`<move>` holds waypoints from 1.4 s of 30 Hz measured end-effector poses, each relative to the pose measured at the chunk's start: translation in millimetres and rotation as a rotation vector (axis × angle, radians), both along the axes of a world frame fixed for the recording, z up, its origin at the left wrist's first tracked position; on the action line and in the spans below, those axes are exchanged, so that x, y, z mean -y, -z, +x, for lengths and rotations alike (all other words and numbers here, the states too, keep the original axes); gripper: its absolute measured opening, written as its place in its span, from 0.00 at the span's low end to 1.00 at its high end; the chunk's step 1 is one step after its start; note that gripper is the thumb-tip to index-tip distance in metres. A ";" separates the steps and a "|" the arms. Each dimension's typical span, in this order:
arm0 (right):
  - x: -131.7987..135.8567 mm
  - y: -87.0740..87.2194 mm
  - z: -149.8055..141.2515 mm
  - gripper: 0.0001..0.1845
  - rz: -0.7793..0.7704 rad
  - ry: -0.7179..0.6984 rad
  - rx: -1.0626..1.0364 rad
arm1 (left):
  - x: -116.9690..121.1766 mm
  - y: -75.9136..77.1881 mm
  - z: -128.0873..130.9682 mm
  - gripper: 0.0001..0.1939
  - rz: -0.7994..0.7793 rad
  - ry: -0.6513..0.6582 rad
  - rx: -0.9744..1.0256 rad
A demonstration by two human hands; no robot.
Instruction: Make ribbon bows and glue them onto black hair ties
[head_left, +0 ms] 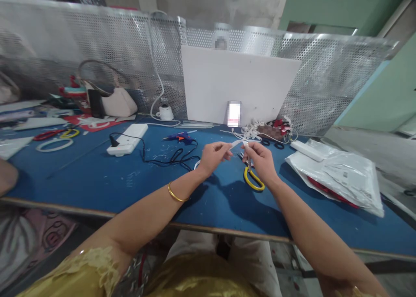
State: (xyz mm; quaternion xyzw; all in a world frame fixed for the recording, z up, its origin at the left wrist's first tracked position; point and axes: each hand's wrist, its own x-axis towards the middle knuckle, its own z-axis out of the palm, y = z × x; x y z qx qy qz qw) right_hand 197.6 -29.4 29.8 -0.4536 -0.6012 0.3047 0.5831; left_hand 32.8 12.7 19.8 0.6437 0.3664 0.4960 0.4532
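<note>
My left hand (212, 158) is closed in a pinch on one end of a narrow white strip (236, 144) above the blue table. At the strip's other end the fingers of my right hand (260, 158) pinch white material, which looks like part of the same strip. Scissors with yellow handles (254, 185) are just below my right hand. That hand partly covers them, and I cannot tell whether it touches them. Behind my left wrist, a white curved piece (196, 164) is mostly hidden.
A blue glue gun (180, 136) with a black cord and a white power strip (127, 139) lie left. A lit phone (234, 114) leans on a white board (237, 80). Plastic-wrapped packages (338, 175) lie right. At the far left edge, part of another person's arm (7, 177) shows.
</note>
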 end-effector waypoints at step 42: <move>-11.0 4.5 23.9 0.11 0.265 0.128 0.519 | -1.4 -8.1 -10.9 0.29 -0.364 0.472 -0.149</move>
